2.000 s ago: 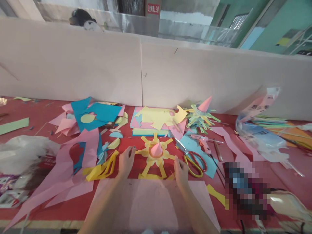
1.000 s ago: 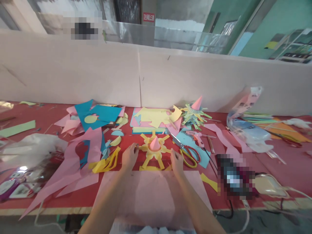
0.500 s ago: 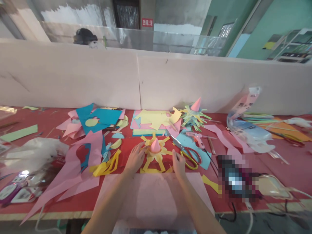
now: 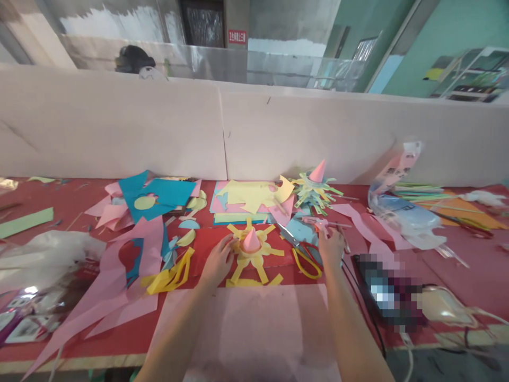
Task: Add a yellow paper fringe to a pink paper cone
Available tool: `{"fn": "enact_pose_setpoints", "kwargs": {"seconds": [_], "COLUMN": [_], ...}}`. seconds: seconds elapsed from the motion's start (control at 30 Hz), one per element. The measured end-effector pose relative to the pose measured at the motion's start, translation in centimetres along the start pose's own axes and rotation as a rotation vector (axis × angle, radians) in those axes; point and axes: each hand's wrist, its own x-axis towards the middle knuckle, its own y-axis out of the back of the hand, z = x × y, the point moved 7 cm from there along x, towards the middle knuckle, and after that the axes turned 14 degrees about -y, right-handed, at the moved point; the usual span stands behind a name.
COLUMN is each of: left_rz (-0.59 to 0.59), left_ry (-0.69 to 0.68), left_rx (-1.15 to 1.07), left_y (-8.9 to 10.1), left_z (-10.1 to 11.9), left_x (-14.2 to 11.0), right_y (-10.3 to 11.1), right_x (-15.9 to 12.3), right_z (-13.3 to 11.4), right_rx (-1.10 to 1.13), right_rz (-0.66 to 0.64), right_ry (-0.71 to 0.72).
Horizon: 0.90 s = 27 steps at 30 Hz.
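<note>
A yellow paper sun [image 4: 256, 261] with strip rays and a pink cone [image 4: 252, 241] at its middle lies on red paper [image 4: 209, 241]. My left hand [image 4: 218, 261] is at its left side, fingers closed on the edge there and hiding a ray. Over to the right, my right hand [image 4: 332, 248] has its fingers around a pink hot glue gun [image 4: 320, 224], whose handle they mostly cover. Between the sun and the glue gun lie scissors [image 4: 305, 261] with red and yellow handles, blades pointing to the back left.
A second cone piece with fringed paper strips [image 4: 316, 188] stands at the back. Coloured paper sheets [image 4: 248, 193], pink scraps [image 4: 119, 281] and yellow strips [image 4: 170, 276] are scattered about. A phone-like device [image 4: 382, 292] with cables sits at right. A white partition [image 4: 159, 127] runs behind.
My right hand has left the right side of the yellow sun and moved right to the glue gun. My left hand stays at the sun's left edge.
</note>
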Motion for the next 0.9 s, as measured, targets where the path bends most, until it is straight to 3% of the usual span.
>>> {"fn": "enact_pose_setpoints", "kwargs": {"seconds": [0.3,0.9], "left_rz": [0.032,0.021], "left_ry": [-0.020,-0.055], "left_rx": [-0.030,-0.006], "left_y": [0.4,1.0], "left_z": [0.2,0.9], "left_x": [0.1,0.6], "right_y": [-1.8,-2.4], "right_x": [-0.4,-0.4], "right_z": [2.2,2.1], "right_rx": [-0.276,-0.340], "right_rz": [0.008,-0.031], "right_ry": [-0.081,-0.040]}}
